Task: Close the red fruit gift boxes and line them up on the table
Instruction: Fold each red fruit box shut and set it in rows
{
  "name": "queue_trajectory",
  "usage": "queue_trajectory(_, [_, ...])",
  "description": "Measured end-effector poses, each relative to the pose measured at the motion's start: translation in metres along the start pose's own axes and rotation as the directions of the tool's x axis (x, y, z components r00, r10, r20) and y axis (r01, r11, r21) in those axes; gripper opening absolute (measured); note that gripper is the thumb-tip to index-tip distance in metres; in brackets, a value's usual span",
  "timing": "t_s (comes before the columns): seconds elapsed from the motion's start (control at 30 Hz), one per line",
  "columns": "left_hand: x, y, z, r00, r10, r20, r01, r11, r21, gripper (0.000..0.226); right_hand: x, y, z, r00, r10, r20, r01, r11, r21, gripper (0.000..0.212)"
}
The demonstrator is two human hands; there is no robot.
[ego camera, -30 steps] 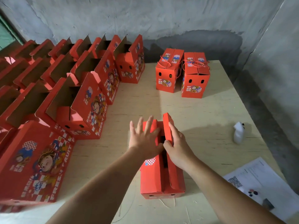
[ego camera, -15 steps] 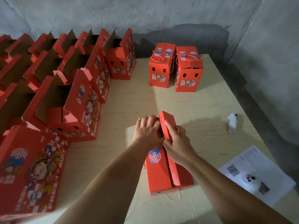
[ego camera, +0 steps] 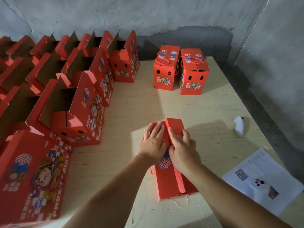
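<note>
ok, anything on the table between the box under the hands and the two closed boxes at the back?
Nothing. In the head view, only bare table lies between the box being closed and the two closed boxes.

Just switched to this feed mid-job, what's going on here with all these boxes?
A person is closing a red box on the table. The left hand presses one top flap flat, and the right hand pushes down the other flap, which stands a little raised. Two closed boxes with rope handles stand side by side at the far edge. Many open boxes wait on the left.
</note>
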State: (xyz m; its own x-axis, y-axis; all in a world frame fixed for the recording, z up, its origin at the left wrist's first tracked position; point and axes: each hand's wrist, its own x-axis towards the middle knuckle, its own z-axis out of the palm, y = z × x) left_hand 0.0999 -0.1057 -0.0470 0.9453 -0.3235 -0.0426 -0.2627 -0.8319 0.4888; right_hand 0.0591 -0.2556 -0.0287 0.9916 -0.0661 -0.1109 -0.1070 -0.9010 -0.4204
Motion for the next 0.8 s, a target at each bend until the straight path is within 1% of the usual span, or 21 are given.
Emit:
queue_trajectory(0.1, [-0.014,0.01,0.006,0.997,-0.059,-0.042,0.059,0.998,0.009,0.06,-0.003,0.006,0.003,0.999,-0.03,-0.014,0.029,0.999,-0.013,0.065])
queue_trajectory(0.17, [-0.019,0.016,0.008,0.997,-0.061,-0.056,0.064,0.997,0.041,0.06,-0.005,0.008,0.003,0.999,-0.047,-0.021,0.047,0.998,-0.04,0.062])
queue_trajectory(0.3, [-0.036,0.027,0.017,0.996,-0.067,-0.066,0.071,0.996,0.059,0.058,-0.001,0.004,-0.001,0.998,-0.053,0.029,0.055,0.995,-0.084,0.063])
queue_trajectory(0.37, [-0.05,0.038,0.025,0.991,-0.08,-0.107,0.081,0.997,0.006,0.057,0.003,0.003,-0.006,0.996,-0.038,0.081,0.044,0.996,-0.076,0.061])
queue_trajectory(0.43, [-0.058,0.05,0.031,0.982,-0.123,-0.142,0.112,0.991,-0.078,0.056,0.008,0.004,-0.014,0.991,-0.037,0.127,0.046,0.997,-0.069,0.06])
queue_trajectory(0.53, [-0.061,0.059,0.033,0.977,-0.174,-0.124,0.157,0.978,-0.138,0.054,0.011,0.004,-0.022,0.985,-0.033,0.168,0.046,0.996,-0.078,0.062])
queue_trajectory(0.67, [-0.064,0.057,0.031,0.984,-0.152,-0.095,0.144,0.986,-0.082,0.057,0.006,0.0,-0.021,0.99,-0.021,0.141,0.038,0.992,-0.121,0.062])
queue_trajectory(0.8, [-0.061,0.056,0.034,0.978,-0.199,-0.063,0.193,0.977,-0.089,0.057,0.005,0.001,-0.02,0.993,-0.01,0.115,0.022,0.995,-0.101,0.06])
